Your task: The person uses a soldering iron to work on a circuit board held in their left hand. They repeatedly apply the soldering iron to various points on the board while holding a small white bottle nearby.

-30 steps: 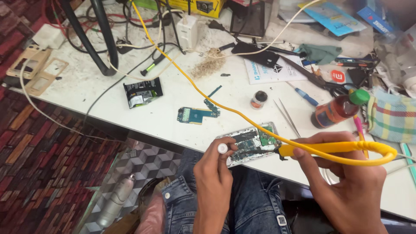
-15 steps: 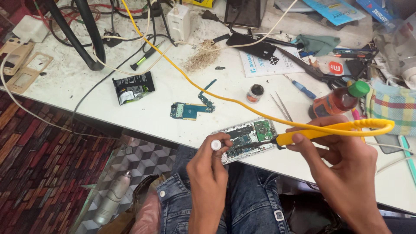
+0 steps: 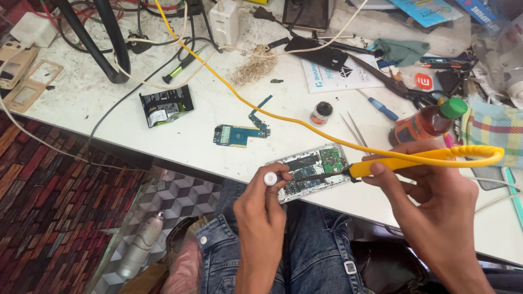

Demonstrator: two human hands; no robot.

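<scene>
At tabletop (image 3: 180,139) edge: left hand (image 3: 265,204) fingers pinch a white-capped tube, steadying opened phone (image 3: 311,171); right hand (image 3: 433,190) grips yellow soldering iron (image 3: 403,161) pen-style, tip on board.

left hand (image 3: 262,204) pinched, right hand (image 3: 430,196) gripping

Smooth yellow plastic soldering iron handle (image 3: 397,162) here, semi-glossy, its dark metal tip matt. The opened phone with its silvery frame (image 3: 313,171) shows a glossy green circuit board and dull metal shields. White bench top (image 3: 185,136), matt, scuffed and dusty. Bright steel tweezers (image 3: 353,129) gleam. Small blue-green circuit board (image 3: 235,134), glossy. Checked cloth (image 3: 490,128), soft weave. Faded blue denim jeans (image 3: 305,256), coarse. Amber plastic bottle with green cap (image 3: 427,124), shiny.
</scene>
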